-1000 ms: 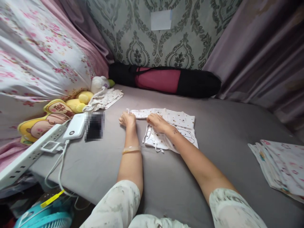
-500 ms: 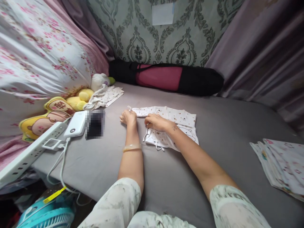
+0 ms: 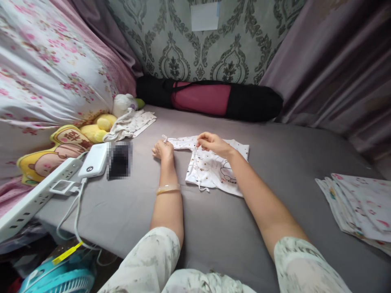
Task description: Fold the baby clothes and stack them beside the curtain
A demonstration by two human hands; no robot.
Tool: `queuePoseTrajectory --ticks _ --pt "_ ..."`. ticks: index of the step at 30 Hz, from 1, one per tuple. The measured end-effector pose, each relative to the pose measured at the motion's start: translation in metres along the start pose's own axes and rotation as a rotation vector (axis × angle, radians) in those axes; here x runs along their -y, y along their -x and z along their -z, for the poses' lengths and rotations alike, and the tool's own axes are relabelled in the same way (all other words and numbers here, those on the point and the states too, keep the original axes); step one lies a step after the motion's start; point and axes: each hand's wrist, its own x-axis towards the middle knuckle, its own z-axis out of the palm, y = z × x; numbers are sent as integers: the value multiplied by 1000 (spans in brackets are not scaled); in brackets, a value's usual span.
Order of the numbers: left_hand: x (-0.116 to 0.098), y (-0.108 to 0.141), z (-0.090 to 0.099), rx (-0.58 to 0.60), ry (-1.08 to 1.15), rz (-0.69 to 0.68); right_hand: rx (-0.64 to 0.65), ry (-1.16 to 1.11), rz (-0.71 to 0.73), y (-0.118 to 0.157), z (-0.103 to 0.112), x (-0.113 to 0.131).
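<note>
The left hand [image 3: 163, 150] pinches the sleeve end of the baby shirt [image 3: 206, 169] on the grey sheet [image 3: 214, 228]; above it, the right hand [image 3: 215, 144] curls, grip unclear. Straightening seems underway; adjusting needs that sleeve steady.

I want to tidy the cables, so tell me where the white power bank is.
In the head view, the white power bank lies on the left, just right of the white power strip's far end.

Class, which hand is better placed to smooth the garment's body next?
Probably the right hand: it is over the garment, while the left hand is at the end of the sleeve.
</note>
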Motion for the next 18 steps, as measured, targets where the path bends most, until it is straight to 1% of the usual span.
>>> queuePoseTrajectory --ticks 2,4,5,7,9,10,11,12,13,14,15,16,18 --pt "-1 1 0 1 8 1 -83 -171 -53 10 20 -3" --pt "-2 2 1 -5 23 7 -162 -229 -106 18 38 -7" --pt "-2 2 1 -8 31 12 -213 -218 -134 21 45 -10" --pt "-3 3 1 -14 46 19 -367 -105 -183 24 51 -13" --pt "-4 3 2 -15 60 22 -539 157 -184 25 45 -15" --pt "-5 3 3 -15 69 24 -580 332 -159 26 37 -15" --pt "-5 2 4 -12 79 27 -575 513 -121 26 27 -15" --pt "-6 2 5 -4 90 30 -506 682 -72 27 15 -15" --pt "-7 2 6 7 101 32 -380 807 -37 28 1 -15" --pt "-7 1 7 20 111 31 -254 894 -7 29 -12 -14" --pt "-8 1 8 35 118 28 -163 962 15 30 -24 -14" --pt "-8 1 9 47 123 22 -95 1010 30 30 -35 -14" --pt "-8 0 10 61 127 10 -27 1068 45 31 -48 -14"
